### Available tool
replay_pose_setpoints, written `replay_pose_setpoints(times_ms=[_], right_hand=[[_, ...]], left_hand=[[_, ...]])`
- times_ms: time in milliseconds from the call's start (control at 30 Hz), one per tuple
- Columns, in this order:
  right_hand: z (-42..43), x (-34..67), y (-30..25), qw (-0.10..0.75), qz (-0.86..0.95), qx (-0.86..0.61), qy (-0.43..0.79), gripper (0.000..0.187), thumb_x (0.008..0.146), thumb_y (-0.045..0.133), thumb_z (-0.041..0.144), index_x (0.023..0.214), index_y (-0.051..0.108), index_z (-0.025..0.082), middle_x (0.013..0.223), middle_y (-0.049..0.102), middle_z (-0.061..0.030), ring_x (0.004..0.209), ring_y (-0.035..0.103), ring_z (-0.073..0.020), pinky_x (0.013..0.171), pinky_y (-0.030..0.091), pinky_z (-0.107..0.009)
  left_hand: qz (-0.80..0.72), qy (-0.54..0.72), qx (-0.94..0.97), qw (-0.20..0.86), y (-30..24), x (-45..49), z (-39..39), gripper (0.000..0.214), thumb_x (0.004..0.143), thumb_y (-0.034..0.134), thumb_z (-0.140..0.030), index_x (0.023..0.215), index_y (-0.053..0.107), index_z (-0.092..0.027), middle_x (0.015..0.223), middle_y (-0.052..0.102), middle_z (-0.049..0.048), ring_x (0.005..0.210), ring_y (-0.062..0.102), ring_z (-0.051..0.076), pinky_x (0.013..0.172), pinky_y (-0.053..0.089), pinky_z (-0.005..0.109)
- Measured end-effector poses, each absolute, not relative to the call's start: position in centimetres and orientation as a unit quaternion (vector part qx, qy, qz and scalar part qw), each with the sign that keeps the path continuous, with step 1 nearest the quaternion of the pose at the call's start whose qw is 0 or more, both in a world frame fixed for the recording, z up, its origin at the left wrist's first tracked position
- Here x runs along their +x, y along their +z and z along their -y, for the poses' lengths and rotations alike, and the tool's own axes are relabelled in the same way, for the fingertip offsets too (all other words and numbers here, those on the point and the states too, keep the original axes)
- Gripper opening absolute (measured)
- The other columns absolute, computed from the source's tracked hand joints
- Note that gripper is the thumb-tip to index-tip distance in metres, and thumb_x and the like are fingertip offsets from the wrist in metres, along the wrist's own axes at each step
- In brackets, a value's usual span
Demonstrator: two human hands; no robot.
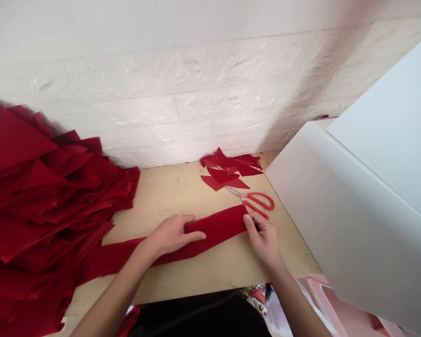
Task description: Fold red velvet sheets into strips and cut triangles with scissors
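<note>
A long red fabric strip lies folded across the wooden tabletop. My left hand rests on its middle, fingers curled over the folded edge. My right hand pinches the strip's right end between thumb and fingers. Red-handled scissors lie on the table just beyond my right hand, blades pointing left toward a small heap of red fabric scraps.
A big pile of red fabric pieces covers the table's left side. A white brick-pattern wall stands behind. A white panel borders the right. Below the table's front edge sits a pink container.
</note>
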State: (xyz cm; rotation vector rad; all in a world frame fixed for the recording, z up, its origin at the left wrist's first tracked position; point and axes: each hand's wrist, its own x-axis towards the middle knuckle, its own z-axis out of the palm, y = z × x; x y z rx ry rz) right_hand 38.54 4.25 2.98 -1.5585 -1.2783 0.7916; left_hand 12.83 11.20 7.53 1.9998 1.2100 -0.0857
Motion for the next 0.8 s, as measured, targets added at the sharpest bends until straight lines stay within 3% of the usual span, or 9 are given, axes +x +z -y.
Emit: replay_pose_setpoints(times_ms=[100, 200, 333, 433, 500, 600, 700, 800], right_hand=[[-4.4, 38.3, 3.4, 0.475, 0.523, -0.64, 0.302, 0.051, 0.096, 0.048, 0.062, 0.066, 0.05, 0.021, 0.06, 0.046, 0.001, 0.056, 0.042, -0.0127, 0.052, 0.037, -0.025], [-4.7, 37.2, 3.7, 0.445, 0.553, -0.643, 0.287, 0.05, 0.099, 0.046, 0.059, 0.067, 0.051, 0.021, 0.06, 0.049, 0.0005, 0.055, 0.044, -0.0127, 0.052, 0.037, -0.024], [-6.0, 35.6, 3.3, 0.351, 0.64, -0.648, 0.216, 0.044, 0.104, 0.038, 0.046, 0.075, 0.057, 0.021, 0.06, 0.056, 0.0005, 0.052, 0.048, -0.0124, 0.053, 0.036, -0.025], [-7.7, 35.2, 2.6, 0.298, 0.687, -0.643, 0.161, 0.042, 0.105, 0.035, 0.039, 0.076, 0.059, 0.02, 0.065, 0.063, -0.0024, 0.056, 0.054, -0.0145, 0.057, 0.034, -0.027], [-8.5, 35.2, 2.2, 0.282, 0.699, -0.64, 0.151, 0.04, 0.104, 0.037, 0.037, 0.077, 0.06, 0.02, 0.067, 0.066, -0.0043, 0.059, 0.057, -0.0158, 0.058, 0.032, -0.028], [-9.0, 35.2, 1.7, 0.258, 0.708, -0.643, 0.135, 0.04, 0.104, 0.037, 0.036, 0.077, 0.062, 0.02, 0.067, 0.067, -0.0051, 0.058, 0.057, -0.0164, 0.057, 0.029, -0.028], [-9.0, 35.0, 1.4, 0.243, 0.708, -0.653, 0.12, 0.04, 0.104, 0.037, 0.036, 0.078, 0.063, 0.02, 0.068, 0.068, -0.0059, 0.059, 0.059, -0.0169, 0.057, 0.028, -0.028], [-9.0, 34.9, 1.4, 0.226, 0.704, -0.663, 0.113, 0.037, 0.102, 0.04, 0.034, 0.078, 0.065, 0.02, 0.068, 0.069, -0.0054, 0.059, 0.059, -0.0166, 0.056, 0.027, -0.028]], left_hand=[[-0.49, -0.077, 0.747, 0.442, 9.9, 9.1, -10.4, 0.038, 0.085, 0.062, -0.059, 0.098, 0.071, -0.024, 0.1, 0.075, 0.0029, 0.089, 0.067, 0.024, 0.078, 0.048, 0.03], [-0.571, -0.095, 0.699, 0.42, 11.1, 5.4, -8.3, 0.044, 0.081, 0.061, -0.062, 0.103, 0.073, -0.026, 0.107, 0.076, 0.0047, 0.099, 0.068, 0.029, 0.082, 0.05, 0.034], [-0.658, -0.174, 0.639, 0.359, 10.3, 1.1, -5.1, 0.049, 0.086, 0.049, -0.067, 0.089, 0.072, -0.024, 0.094, 0.077, 0.0081, 0.093, 0.072, 0.033, 0.078, 0.052, 0.038], [-0.705, -0.242, 0.623, 0.237, 9.5, -0.8, -4.3, 0.05, 0.091, 0.042, -0.063, 0.091, 0.07, -0.022, 0.088, 0.076, 0.0126, 0.09, 0.073, 0.039, 0.076, 0.052, 0.045], [-0.709, -0.199, 0.667, 0.113, 9.2, -0.6, -4.5, 0.048, 0.096, 0.036, -0.055, 0.099, 0.069, -0.02, 0.095, 0.075, 0.0163, 0.093, 0.071, 0.04, 0.08, 0.053, 0.05], [-0.64, -0.04, 0.767, -0.019, 9.0, 2.7, -5.4, 0.043, 0.101, 0.03, -0.038, 0.105, 0.068, -0.017, 0.108, 0.073, 0.0179, 0.098, 0.07, 0.035, 0.088, 0.053, 0.049], [-0.499, 0.095, 0.861, -0.025, 7.9, 8.6, -6.4, 0.036, 0.102, 0.035, -0.028, 0.115, 0.067, -0.016, 0.122, 0.071, 0.0153, 0.116, 0.066, 0.029, 0.101, 0.051, 0.044], [-0.348, 0.13, 0.928, 0.022, 5.5, 14.3, -7.3, 0.046, 0.102, 0.042, -0.042, 0.138, 0.056, -0.016, 0.151, 0.054, 0.0133, 0.147, 0.041, 0.03, 0.121, 0.035, 0.047]])
